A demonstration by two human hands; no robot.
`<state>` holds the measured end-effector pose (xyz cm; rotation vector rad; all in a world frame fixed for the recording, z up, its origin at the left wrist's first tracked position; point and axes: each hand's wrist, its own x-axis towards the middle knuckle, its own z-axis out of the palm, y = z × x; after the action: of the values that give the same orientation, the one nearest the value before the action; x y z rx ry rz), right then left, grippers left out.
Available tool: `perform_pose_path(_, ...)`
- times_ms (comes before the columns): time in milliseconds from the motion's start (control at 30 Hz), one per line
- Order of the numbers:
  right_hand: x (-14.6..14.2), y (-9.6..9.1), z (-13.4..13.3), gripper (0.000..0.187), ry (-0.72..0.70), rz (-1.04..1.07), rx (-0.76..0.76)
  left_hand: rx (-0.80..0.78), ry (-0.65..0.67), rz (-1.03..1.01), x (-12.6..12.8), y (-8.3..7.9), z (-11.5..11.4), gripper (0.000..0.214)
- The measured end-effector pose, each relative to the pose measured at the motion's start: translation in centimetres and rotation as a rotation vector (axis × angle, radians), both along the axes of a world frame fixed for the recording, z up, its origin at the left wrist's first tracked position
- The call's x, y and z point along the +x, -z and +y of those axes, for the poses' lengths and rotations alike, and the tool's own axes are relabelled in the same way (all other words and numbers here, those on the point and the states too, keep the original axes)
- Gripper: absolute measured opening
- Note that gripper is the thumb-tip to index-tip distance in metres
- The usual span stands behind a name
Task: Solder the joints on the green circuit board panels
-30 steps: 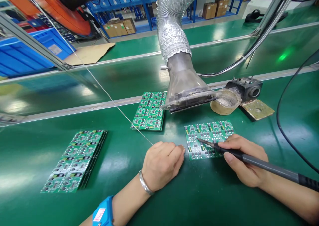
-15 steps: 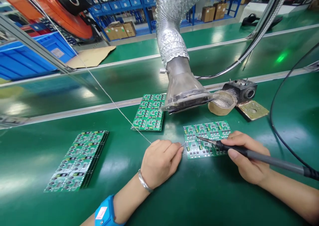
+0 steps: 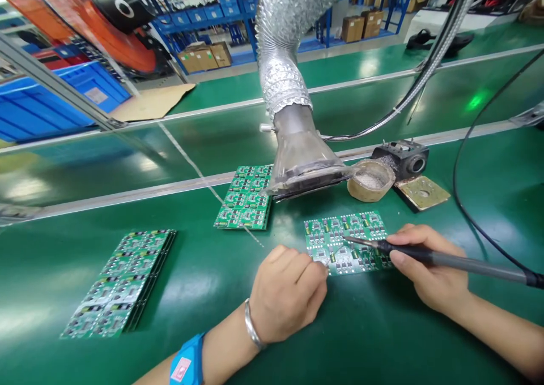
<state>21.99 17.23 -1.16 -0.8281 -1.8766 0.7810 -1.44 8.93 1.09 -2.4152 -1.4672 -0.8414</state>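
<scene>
Over on the left lies a stack of circuit boards point(image 3: 121, 283), with a second stack point(image 3: 244, 198) farther back behind a slanting pale wire point(image 3: 191, 163), and here's the left hand point(image 3: 289, 294), fingers curled and pressed together, pinching a thin strand at the near left corner of the green board point(image 3: 331, 232). That board lies flat on the table just right of centre, nearer than the fume nozzle point(image 3: 306, 158) and the tan cup point(image 3: 370, 181), and at right the right hand point(image 3: 442, 289) pinches the soldering iron point(image 3: 471, 265) between thumb and fingers, tip over the board, contact impossible to tell!
</scene>
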Motion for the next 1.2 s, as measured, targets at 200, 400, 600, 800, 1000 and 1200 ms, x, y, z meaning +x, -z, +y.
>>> perform_pose_path(200, -1.2, -0.9, -0.7, 0.017, -0.084, -0.077, 0.048, 0.037, 0.016, 0.000, -1.0, 0.1, -0.3, 0.013)
perform_pose_path(400, -1.6, -1.1, -0.8, 0.022, -0.102, -0.094, 0.088, 0.051, 0.012, 0.009, -0.9, 0.3, -0.2, 0.017)
perform_pose_path(600, -1.6, -1.2, -0.7, 0.025, -0.130, -0.093, 0.124, 0.038, 0.006, 0.032, -1.1, 0.6, 0.1, 0.019)
perform_pose_path(800, -1.7, -1.3, -0.8, 0.027, -0.148, -0.098, 0.147, 0.026, 0.011, 0.062, -1.0, 1.0, 0.4, 0.022)
perform_pose_path(1000, -1.3, -1.2, -0.8, 0.022, -0.065, -0.078, 0.130, 0.054, 0.025, 0.049, -0.9, 1.0, 0.7, 0.019)
perform_pose_path(1200, -1.0, -1.2, -0.7, 0.019, -0.059, -0.087, 0.101, 0.038, 0.054, 0.060, -0.6, 1.1, 0.9, 0.015)
